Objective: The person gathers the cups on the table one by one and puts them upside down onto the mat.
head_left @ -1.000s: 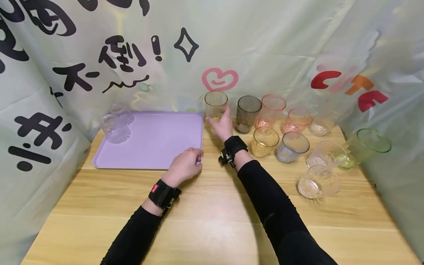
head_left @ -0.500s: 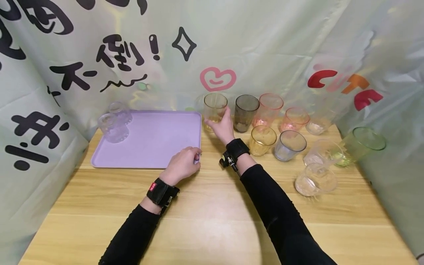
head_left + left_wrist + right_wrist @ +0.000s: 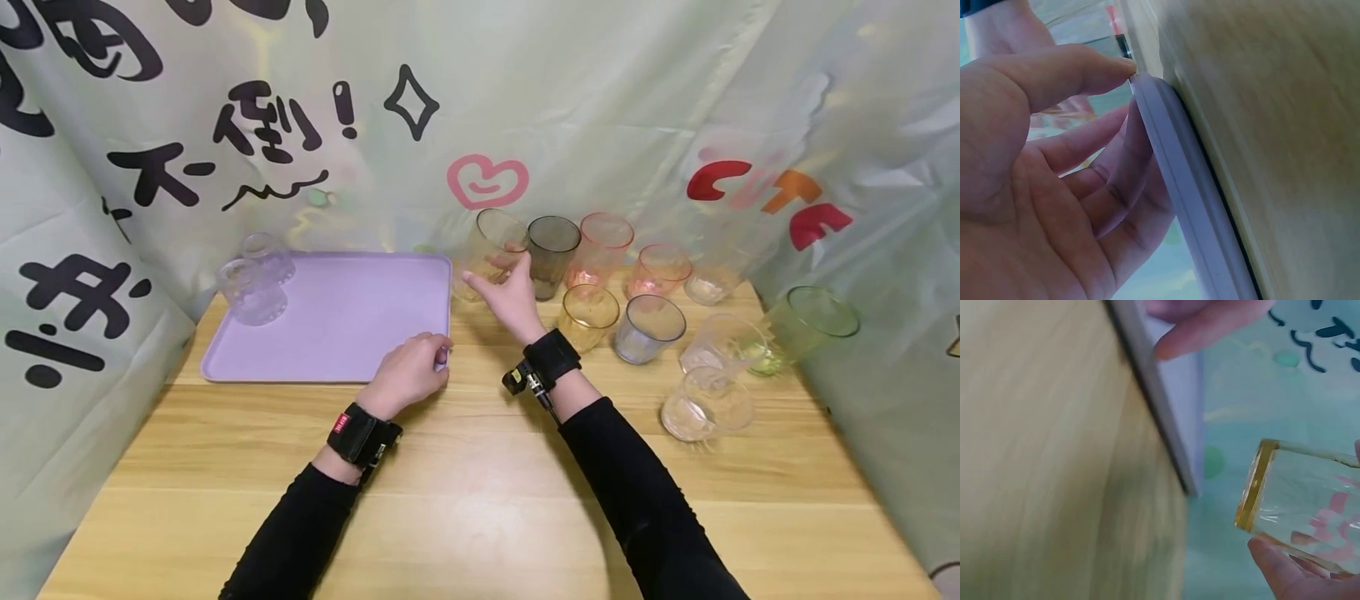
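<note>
My right hand [image 3: 513,304] grips a tall, pale amber see-through tumbler [image 3: 487,242], thumb on one side and fingers on the other. It leans to the right, close to a dark grey tumbler [image 3: 553,250]. In the right wrist view, the thick golden base of the tumbler [image 3: 1257,487] shows apart from the tabletop. My left hand [image 3: 408,375] holds the near right corner of a lilac tray [image 3: 322,333]. The left wrist view shows the thumb at the rim of the tray [image 3: 1185,187] and the bent fingers against its inner side.
Two clear glasses [image 3: 255,296] stand at the tray's left end. Right of the held tumbler are pink [image 3: 603,242], yellow [image 3: 588,315], bluish grey [image 3: 648,329], clear [image 3: 697,412] and green [image 3: 810,325] glasses. A printed curtain [image 3: 600,100] borders the wooden table [image 3: 465,500].
The amber tumbler, upright earlier, is now tilted right towards the dark grey one, and my right hand has turned with it. The left hand stays at the tray corner. The view has shifted slightly.
</note>
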`<state>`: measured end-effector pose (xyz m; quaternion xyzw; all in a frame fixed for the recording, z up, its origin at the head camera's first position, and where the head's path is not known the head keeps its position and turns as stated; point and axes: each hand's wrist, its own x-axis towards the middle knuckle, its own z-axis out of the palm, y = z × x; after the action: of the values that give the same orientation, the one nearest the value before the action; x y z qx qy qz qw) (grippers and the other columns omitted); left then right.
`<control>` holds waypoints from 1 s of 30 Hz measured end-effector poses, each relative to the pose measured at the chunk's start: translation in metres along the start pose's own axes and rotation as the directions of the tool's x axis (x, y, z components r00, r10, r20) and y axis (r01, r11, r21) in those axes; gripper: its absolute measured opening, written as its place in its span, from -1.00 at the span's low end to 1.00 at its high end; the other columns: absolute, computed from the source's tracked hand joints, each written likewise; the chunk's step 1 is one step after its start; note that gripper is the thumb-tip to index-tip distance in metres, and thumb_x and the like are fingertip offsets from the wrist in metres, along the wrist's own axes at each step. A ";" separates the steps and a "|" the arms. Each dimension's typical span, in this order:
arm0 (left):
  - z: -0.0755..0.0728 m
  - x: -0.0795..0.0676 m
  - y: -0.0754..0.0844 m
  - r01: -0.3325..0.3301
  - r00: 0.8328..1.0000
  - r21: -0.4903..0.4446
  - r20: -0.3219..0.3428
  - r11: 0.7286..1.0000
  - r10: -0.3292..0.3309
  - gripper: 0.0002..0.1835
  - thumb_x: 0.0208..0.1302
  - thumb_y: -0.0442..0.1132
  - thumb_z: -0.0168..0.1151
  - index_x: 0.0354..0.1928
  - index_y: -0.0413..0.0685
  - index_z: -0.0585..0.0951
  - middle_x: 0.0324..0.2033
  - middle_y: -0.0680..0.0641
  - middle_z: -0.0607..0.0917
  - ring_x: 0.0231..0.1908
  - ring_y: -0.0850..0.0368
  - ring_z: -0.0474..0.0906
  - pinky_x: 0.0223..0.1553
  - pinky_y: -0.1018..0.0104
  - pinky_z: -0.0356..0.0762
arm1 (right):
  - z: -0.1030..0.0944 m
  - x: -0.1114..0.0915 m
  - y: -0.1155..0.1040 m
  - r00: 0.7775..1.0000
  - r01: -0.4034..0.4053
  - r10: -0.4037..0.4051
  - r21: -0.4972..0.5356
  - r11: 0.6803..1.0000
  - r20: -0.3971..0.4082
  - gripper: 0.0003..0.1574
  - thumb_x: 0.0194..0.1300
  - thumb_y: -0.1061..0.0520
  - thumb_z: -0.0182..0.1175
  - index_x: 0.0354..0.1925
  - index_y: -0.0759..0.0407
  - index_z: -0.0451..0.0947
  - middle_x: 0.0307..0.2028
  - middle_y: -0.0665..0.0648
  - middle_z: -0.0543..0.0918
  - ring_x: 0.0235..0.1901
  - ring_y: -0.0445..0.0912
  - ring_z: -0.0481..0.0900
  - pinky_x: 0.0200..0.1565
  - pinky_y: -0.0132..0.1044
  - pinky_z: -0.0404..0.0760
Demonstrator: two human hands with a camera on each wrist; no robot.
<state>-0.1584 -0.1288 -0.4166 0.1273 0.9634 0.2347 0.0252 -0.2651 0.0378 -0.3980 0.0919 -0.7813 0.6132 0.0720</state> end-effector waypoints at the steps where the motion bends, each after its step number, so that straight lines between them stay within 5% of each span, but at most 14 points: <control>1: 0.000 0.000 0.000 0.000 1.000 0.001 0.001 1.000 0.000 -0.58 0.01 -0.25 0.23 0.00 -0.08 0.53 -0.31 0.01 0.54 -0.38 0.20 0.39 -0.43 0.30 0.47 | 0.000 -0.002 -0.003 1.000 0.000 0.000 0.032 0.999 0.001 0.04 -0.12 -0.26 0.36 0.17 -0.02 0.00 -0.02 0.02 0.49 -0.27 -0.08 0.43 -0.30 -0.20 0.50; 8: -0.002 0.002 -0.005 -0.018 0.999 -0.031 -0.031 0.999 0.017 -0.55 0.00 -0.19 0.24 0.01 -0.08 0.51 -0.31 0.05 0.54 -0.40 0.22 0.40 -0.44 0.31 0.48 | 0.007 0.000 0.012 0.997 -0.071 0.069 0.317 0.946 0.016 0.06 -0.08 -0.18 0.37 0.25 -0.02 0.00 -0.01 0.12 0.40 -0.15 -0.03 0.44 -0.20 -0.23 0.58; 14: -0.009 0.005 -0.005 -0.028 0.978 -0.096 -0.210 0.995 0.007 -0.42 0.06 -0.03 0.22 0.13 -0.06 0.39 -0.19 0.07 0.50 -0.42 0.27 0.39 -0.56 0.33 0.46 | 0.011 -0.001 0.022 0.991 -0.132 0.117 0.515 0.847 0.060 -0.04 0.03 -0.18 0.29 0.25 -0.06 -0.01 0.02 0.15 0.41 -0.13 0.04 0.48 -0.10 -0.08 0.56; 17: -0.015 0.005 -0.002 -0.054 0.938 -0.147 -0.347 0.988 0.000 -0.30 0.06 0.08 0.22 0.21 -0.05 0.27 -0.05 0.03 0.44 -0.30 0.24 0.40 -0.52 0.31 0.47 | 0.008 -0.017 0.001 0.989 -0.146 0.116 0.578 0.803 0.089 -0.13 0.08 -0.24 0.22 0.20 -0.01 0.04 0.04 0.17 0.39 -0.11 0.07 0.48 -0.05 -0.05 0.53; 22: -0.023 0.006 0.003 -0.196 0.827 -0.193 -0.559 0.962 0.056 -0.18 0.01 0.06 0.29 0.27 -0.05 0.16 0.11 -0.06 0.31 -0.01 0.13 0.29 -0.22 0.18 0.48 | 0.001 -0.042 -0.041 0.978 -0.187 0.076 0.661 0.726 0.193 -0.43 0.27 -0.21 0.01 0.06 0.13 0.27 0.01 0.21 0.46 -0.09 0.15 0.47 -0.01 -0.01 0.49; 25: -0.025 0.007 0.004 -0.282 0.778 -0.200 -0.620 0.938 0.102 -0.15 -0.03 -0.01 0.33 0.27 -0.08 0.15 0.15 -0.03 0.27 0.07 0.16 0.22 -0.06 0.15 0.43 | 0.002 -0.046 -0.045 0.962 -0.241 0.076 0.687 0.685 0.261 -0.41 0.29 -0.26 -0.05 0.07 0.12 0.36 0.01 0.21 0.49 -0.07 0.17 0.46 -0.06 -0.09 0.54; 30: -0.026 0.008 0.006 -0.387 0.723 -0.193 -0.671 0.902 0.166 -0.15 -0.06 -0.09 0.38 0.26 -0.11 0.17 0.17 -0.01 0.26 0.09 0.16 0.20 0.01 0.17 0.38 | 0.008 -0.050 -0.039 0.940 -0.297 0.073 0.694 0.657 0.332 -0.25 0.22 -0.39 -0.09 0.20 0.02 0.28 0.09 0.26 0.42 -0.06 0.17 0.44 -0.16 -0.18 0.58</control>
<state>-0.1676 -0.1333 -0.3905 0.1781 0.8318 0.4174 -0.3197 -0.2077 0.0242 -0.3742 0.1164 -0.4760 0.8598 -0.1437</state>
